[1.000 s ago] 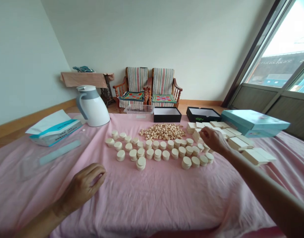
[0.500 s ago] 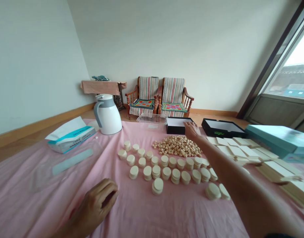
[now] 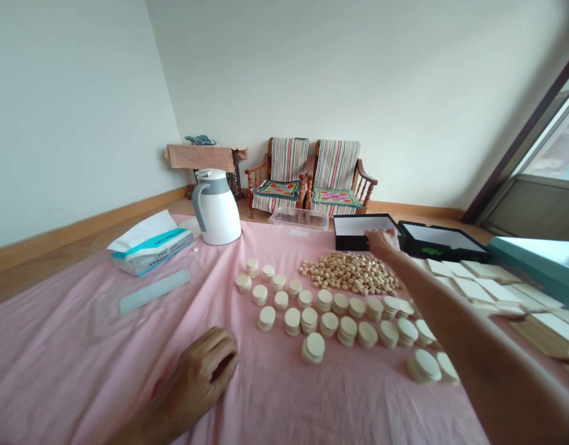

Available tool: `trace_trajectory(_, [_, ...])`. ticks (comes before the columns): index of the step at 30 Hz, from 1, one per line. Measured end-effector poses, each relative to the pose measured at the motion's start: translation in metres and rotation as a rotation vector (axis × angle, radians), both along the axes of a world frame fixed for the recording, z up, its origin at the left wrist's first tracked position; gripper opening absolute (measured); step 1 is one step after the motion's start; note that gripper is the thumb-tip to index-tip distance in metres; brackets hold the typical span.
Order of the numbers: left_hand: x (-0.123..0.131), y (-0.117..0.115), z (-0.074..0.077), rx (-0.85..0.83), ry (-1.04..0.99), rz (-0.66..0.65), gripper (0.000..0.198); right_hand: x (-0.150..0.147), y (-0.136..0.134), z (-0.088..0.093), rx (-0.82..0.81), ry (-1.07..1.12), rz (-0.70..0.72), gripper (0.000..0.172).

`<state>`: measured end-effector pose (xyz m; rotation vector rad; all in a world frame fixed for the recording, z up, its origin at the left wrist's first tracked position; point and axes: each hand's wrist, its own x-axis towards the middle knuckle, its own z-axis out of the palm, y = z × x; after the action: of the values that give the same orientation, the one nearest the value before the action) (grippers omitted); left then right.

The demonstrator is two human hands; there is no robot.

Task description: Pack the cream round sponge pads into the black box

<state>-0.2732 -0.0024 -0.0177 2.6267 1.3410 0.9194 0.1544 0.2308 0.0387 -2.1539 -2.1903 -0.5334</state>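
My right hand (image 3: 385, 242) reaches far across the cloth, its fingers closed on the near wall of a black box (image 3: 351, 242) with a white inside. A second black box (image 3: 444, 247), with green marking on its side, sits right beside it. Just in front lies a heap of small light-brown wooden pieces (image 3: 351, 273). My left hand (image 3: 203, 371) rests on the pink cloth, fingers loosely curled, with nothing visible in it. Between my arms stand rows of short stacks of pale round discs (image 3: 347, 331); one stack (image 3: 313, 348) is nearer to me.
At left are a tissue pack (image 3: 152, 244), a white and grey jug (image 3: 218, 210) and a clear plastic lid (image 3: 154, 293). A clear tray (image 3: 299, 218) lies at the back. Pale rectangular pieces (image 3: 485, 287) and a light-blue box (image 3: 539, 262) are at right. Two chairs stand beyond.
My right hand's fingers have closed on the near wall of the black box, which has shifted right, up against the second box. The view has turned slightly left. My left hand stays resting.
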Motion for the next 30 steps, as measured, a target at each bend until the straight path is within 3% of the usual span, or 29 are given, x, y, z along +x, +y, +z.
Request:
trace_trajectory(5, [0.000, 0.000, -0.001, -0.022, 0.019, 0.008, 0.016, 0.013, -0.041, 0.032, 0.088, -0.061, 0.022, 0.023])
trace_trajectory(9, [0.002, -0.001, 0.006, -0.065, -0.034, 0.012, 0.016, 0.000, -0.094, 0.047, 0.152, -0.082, 0.103, 0.024])
trace_trajectory(13, [0.009, -0.004, 0.027, -0.181, -0.203, 0.019, 0.012, -0.039, -0.155, 0.047, 0.253, -0.038, 0.324, 0.023])
trace_trajectory(17, [0.022, -0.008, 0.053, -0.455, -0.666, -0.021, 0.046, -0.091, -0.212, 0.040, 0.181, 0.062, 0.565, 0.020])
trace_trajectory(19, [0.031, -0.014, 0.061, -0.618, -0.801, -0.063, 0.064, -0.117, -0.235, 0.037, 0.141, 0.112, 0.653, 0.017])
trace_trajectory(21, [0.037, -0.022, 0.064, -0.691, -0.858, -0.072, 0.069, -0.138, -0.254, 0.036, 0.118, 0.118, 0.749, 0.014])
trace_trajectory(25, [0.038, -0.037, 0.062, -0.584, -0.900, 0.071, 0.060, -0.167, -0.277, 0.034, 0.115, 0.091, 0.887, 0.006])
trace_trajectory(30, [0.000, -0.038, 0.070, -0.451, -0.897, 0.232, 0.055, -0.166, -0.294, 0.031, 0.319, 0.172, 1.067, 0.036])
